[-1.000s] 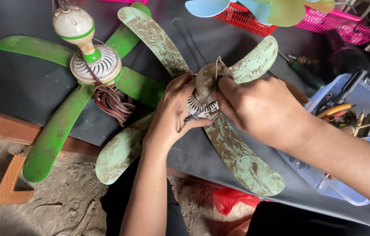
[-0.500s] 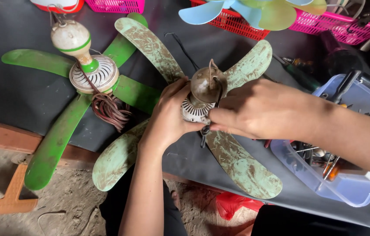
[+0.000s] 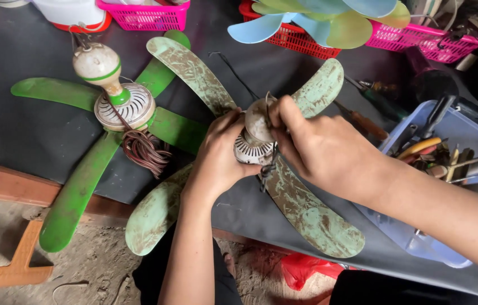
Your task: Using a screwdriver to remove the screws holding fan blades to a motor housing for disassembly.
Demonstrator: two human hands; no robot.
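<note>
A worn small ceiling fan [image 3: 306, 217] with pale green, dirt-stained blades lies on a dark table [image 3: 18, 135]. My left hand [image 3: 222, 152] grips the left side of its grilled motor hub [image 3: 247, 151]. My right hand [image 3: 318, 147] wraps the hub's rounded top cap [image 3: 258, 118] from the right, fingers curled over it. A dark wire [image 3: 233, 73] runs from the hub toward the back of the table. A short chain or cord hangs below the hub between my hands.
A second fan [image 3: 75, 192] with bright green blades and a coiled brown cord [image 3: 145, 152] lies at the left. A blue tray [image 3: 419, 237] of tools sits at the right. Pink and red baskets [image 3: 148, 17] line the back. Screwdrivers [image 3: 363, 121] lie beside the fan.
My right hand has shifted from covering the hub's side up onto its top cap. The view has moved slightly, and the left hand keeps its grip.
</note>
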